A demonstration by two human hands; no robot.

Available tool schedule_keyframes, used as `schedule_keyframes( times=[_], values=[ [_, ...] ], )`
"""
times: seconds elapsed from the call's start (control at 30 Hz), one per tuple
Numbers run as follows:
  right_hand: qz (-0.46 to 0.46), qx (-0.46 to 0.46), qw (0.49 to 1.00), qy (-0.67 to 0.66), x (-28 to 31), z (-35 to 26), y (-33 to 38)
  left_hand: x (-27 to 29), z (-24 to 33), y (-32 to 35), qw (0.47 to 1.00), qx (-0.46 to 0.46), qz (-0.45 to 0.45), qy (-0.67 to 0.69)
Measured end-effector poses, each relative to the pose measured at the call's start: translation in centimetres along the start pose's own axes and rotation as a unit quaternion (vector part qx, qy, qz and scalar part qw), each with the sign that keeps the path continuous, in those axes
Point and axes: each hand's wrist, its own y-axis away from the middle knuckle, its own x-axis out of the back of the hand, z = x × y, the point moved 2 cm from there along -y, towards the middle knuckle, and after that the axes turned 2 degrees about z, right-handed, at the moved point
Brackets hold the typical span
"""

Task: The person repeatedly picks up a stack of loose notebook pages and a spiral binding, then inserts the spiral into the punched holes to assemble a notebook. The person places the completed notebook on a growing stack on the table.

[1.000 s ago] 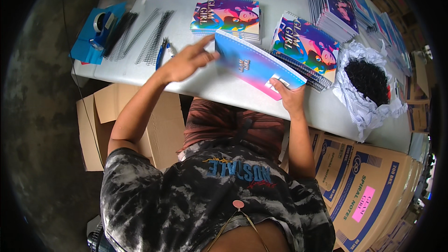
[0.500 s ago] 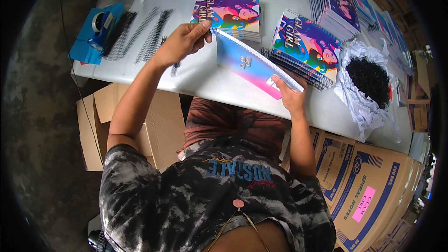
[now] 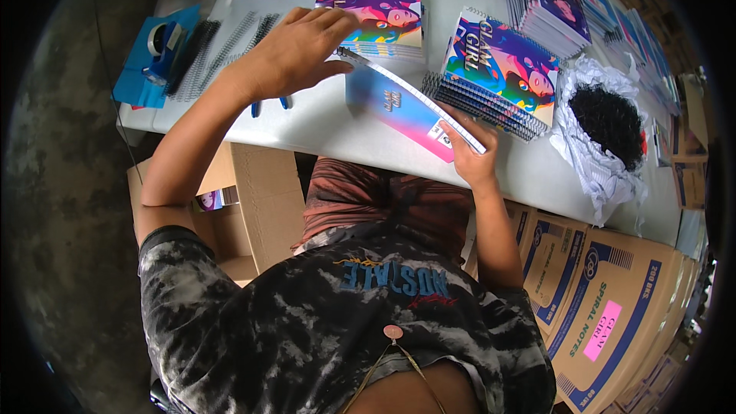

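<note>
A thin notebook (image 3: 391,103) with a blue-to-pink cover is held tilted above the table's near edge. My right hand (image 3: 475,155) grips its right end, thumb on the cover. A dark wire coil (image 3: 354,57) shows at the far-left end of its white bound edge. My left hand (image 3: 295,50) is open beside that end, fingers stretched out and thumb apart, nothing visible in it. Behind it lies a stack of spiral notebooks (image 3: 391,19) with colourful covers. Another such stack (image 3: 502,69) is just beyond my right hand.
Loose wire coils (image 3: 203,57) and a tape dispenser (image 3: 161,54) on a blue sheet lie at left. Black coils (image 3: 606,126) fill a crumpled white wrapping at right. Cardboard boxes (image 3: 268,211) stand below the table. More notebook stacks (image 3: 544,8) are at the back.
My left hand has let go of the coil end, its fingers spreading, while my left elbow swung outward. The notebook has shifted slightly left and nearer in my right hand.
</note>
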Motion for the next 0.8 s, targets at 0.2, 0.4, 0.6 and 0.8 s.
schedule_keyframes(
  times=[0.2,0.4,0.6,0.8],
  values=[
    [0.015,0.032,0.999,0.03,-0.8,-0.4,0.6,-1.0,1.7,0.6,0.961,0.034,0.237,-0.136],
    [0.057,0.065,0.996,0.007,-1.8,-0.9,1.9,-9.8,3.0,5.0,0.911,-0.168,0.287,-0.245],
    [0.019,0.137,0.989,0.052,-3.2,-2.0,1.8,-14.9,1.5,8.6,0.953,-0.004,0.299,-0.048],
    [-0.013,0.186,0.982,0.0,-4.0,-2.8,1.3,-12.4,4.5,9.1,0.913,-0.041,0.405,-0.029]
  ],
)
